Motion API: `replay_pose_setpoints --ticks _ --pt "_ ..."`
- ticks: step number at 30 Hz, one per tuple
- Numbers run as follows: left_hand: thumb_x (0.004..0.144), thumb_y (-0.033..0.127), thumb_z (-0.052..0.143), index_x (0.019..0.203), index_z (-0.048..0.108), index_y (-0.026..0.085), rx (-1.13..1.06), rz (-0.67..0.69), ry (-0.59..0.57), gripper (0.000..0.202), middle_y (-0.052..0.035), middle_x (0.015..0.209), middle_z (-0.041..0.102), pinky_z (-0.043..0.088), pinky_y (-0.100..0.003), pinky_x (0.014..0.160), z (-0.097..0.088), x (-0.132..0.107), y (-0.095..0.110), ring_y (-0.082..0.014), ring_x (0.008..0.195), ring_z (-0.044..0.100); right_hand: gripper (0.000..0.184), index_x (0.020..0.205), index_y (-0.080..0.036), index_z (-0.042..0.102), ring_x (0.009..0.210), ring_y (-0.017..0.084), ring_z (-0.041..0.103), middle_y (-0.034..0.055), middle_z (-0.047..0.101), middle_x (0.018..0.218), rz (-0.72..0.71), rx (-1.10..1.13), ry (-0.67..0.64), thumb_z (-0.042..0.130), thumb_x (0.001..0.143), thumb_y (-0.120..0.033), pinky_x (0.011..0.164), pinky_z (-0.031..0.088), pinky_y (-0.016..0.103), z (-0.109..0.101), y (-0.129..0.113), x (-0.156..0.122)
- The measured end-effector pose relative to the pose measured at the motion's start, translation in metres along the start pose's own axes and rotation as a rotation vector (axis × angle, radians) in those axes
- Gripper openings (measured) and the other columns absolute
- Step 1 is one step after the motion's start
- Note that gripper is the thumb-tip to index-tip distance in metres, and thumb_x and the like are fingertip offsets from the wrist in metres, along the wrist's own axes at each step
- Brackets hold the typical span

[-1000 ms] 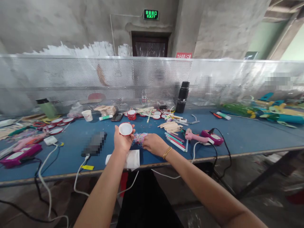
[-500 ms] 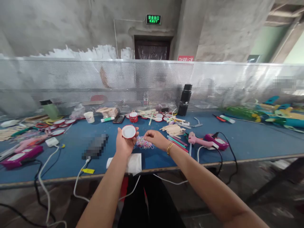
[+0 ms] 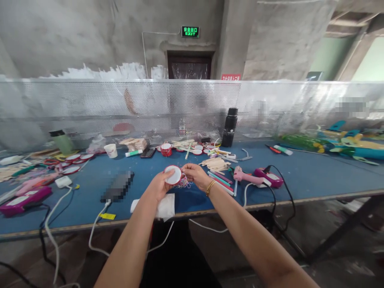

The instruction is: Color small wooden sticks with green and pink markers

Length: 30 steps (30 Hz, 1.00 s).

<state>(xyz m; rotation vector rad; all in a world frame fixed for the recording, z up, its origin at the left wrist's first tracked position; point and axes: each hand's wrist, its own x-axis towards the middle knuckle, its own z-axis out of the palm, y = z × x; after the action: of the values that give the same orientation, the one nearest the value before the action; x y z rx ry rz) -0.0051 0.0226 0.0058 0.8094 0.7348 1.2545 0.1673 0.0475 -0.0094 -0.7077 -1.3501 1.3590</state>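
Note:
A shallow round white disc with a red rim [image 3: 174, 176] is in my left hand [image 3: 158, 186], the thumb lying over its face and the fingers around its edge. My right hand [image 3: 196, 176] is closed in a pinch at the disc's right rim. Whatever sits between those fingertips is too small to make out. Just below the disc lies a pile of thin, pastel-coloured bands [image 3: 184, 184], partly hidden by the disc and my hands. Nearer the table edge, a white tissue pack [image 3: 166, 205] rests under my left forearm.
Right of my hands lie wooden sticks [image 3: 215, 164], coloured glue sticks [image 3: 221, 181] and a pink glue gun [image 3: 249, 177]. A small red drum [image 3: 166, 150] and a black bottle [image 3: 229, 128] stand farther back. Left are a phone [image 3: 117, 187] and a paper cup [image 3: 111, 151].
My left hand has brought the disc rightward and slightly down, tilting it toward my right hand. The right fingertips, apart from it before, are now at its rim.

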Motion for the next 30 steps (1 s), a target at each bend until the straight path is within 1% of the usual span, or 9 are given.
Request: replay_pose_setpoints --ticks 3,8,10,14,16,19,21,24,30 --pt "0.073 0.010 0.084 0.101 0.077 0.005 0.034 0.021 0.007 0.029 -0.0111 0.070 0.076 0.057 -0.026 0.051 0.000 0.002 -0.003 -0.0190 0.052 0.070 0.031 0.075 -0.018 0.067 0.051 0.006 0.036 -0.0051 0.058 0.060 -0.042 -0.135 0.031 0.077 0.064 -0.045 0.049 0.025 0.021 0.001 0.002 -0.003" --pt "0.064 0.006 0.087 0.084 0.076 0.007 0.109 0.120 0.119 0.023 -0.0083 0.067 0.076 0.055 -0.023 0.048 0.001 0.004 -0.003 -0.0154 0.050 0.067 0.033 0.073 -0.019 0.066 0.055 0.008 0.039 -0.0062 0.053 0.058 -0.124 -0.186 0.140 0.076 0.066 -0.049 0.051 0.029 0.022 0.002 0.005 -0.003" --pt "0.066 0.003 0.085 0.084 0.075 0.007 0.076 0.130 0.132 0.021 -0.0078 0.067 0.076 0.055 -0.023 0.049 0.002 0.002 -0.001 -0.0155 0.051 0.067 0.035 0.072 -0.019 0.065 0.055 0.008 0.038 -0.0067 0.051 0.058 -0.121 -0.182 0.153 0.078 0.065 -0.050 0.051 0.029 0.023 0.001 0.005 -0.002" --pt "0.077 0.005 0.077 0.101 0.075 0.008 -0.057 0.110 0.046 0.024 -0.0096 0.076 0.078 0.056 -0.023 0.049 0.004 -0.004 0.006 -0.0167 0.055 0.070 0.037 0.072 -0.020 0.062 0.051 0.007 0.034 -0.0092 0.045 0.055 -0.067 -0.079 0.110 0.081 0.064 -0.051 0.050 0.028 0.023 0.001 0.003 -0.002" --pt "0.082 0.006 0.071 0.106 0.075 0.009 -0.100 0.106 0.048 0.025 -0.0098 0.079 0.079 0.056 -0.023 0.048 0.004 -0.007 0.009 -0.0164 0.056 0.070 0.039 0.072 -0.020 0.059 0.049 0.006 0.031 -0.0110 0.040 0.052 -0.043 0.017 0.085 0.083 0.062 -0.049 0.050 0.027 0.023 0.001 0.002 -0.003" --pt "0.083 0.008 0.069 0.107 0.075 0.008 -0.072 0.069 0.048 0.024 -0.0129 0.085 0.080 0.057 -0.024 0.051 0.003 -0.007 0.008 -0.0182 0.062 0.073 0.040 0.072 -0.020 0.059 0.048 0.005 0.028 -0.0115 0.038 0.052 -0.009 0.115 -0.006 0.086 0.062 -0.047 0.050 0.025 0.022 0.002 0.001 -0.005" --pt "0.081 0.009 0.073 0.106 0.076 0.008 -0.027 0.043 0.019 0.025 -0.0146 0.087 0.080 0.059 -0.026 0.055 0.000 -0.004 0.005 -0.0200 0.065 0.074 0.040 0.073 -0.019 0.060 0.048 0.004 0.028 -0.0097 0.044 0.054 -0.004 0.120 -0.044 0.086 0.063 -0.049 0.050 0.024 0.022 0.002 0.001 -0.007" --pt "0.075 0.011 0.081 0.105 0.076 0.007 0.028 0.027 0.014 0.031 -0.0133 0.079 0.079 0.059 -0.027 0.056 -0.004 0.001 -0.001 -0.0203 0.060 0.072 0.042 0.074 -0.018 0.064 0.049 0.004 0.032 -0.0064 0.053 0.060 -0.037 0.035 -0.020 0.084 0.063 -0.053 0.049 0.024 0.022 0.002 0.002 -0.007" --pt "0.070 0.020 0.088 0.103 0.077 0.007 0.046 0.075 0.098 0.038 -0.0114 0.069 0.076 0.058 -0.029 0.054 -0.007 0.010 -0.006 -0.0223 0.057 0.072 0.034 0.074 -0.019 0.068 0.056 0.009 0.041 -0.0052 0.055 0.061 -0.161 -0.210 0.138 0.078 0.066 -0.050 0.053 0.032 0.023 0.003 0.005 -0.002"
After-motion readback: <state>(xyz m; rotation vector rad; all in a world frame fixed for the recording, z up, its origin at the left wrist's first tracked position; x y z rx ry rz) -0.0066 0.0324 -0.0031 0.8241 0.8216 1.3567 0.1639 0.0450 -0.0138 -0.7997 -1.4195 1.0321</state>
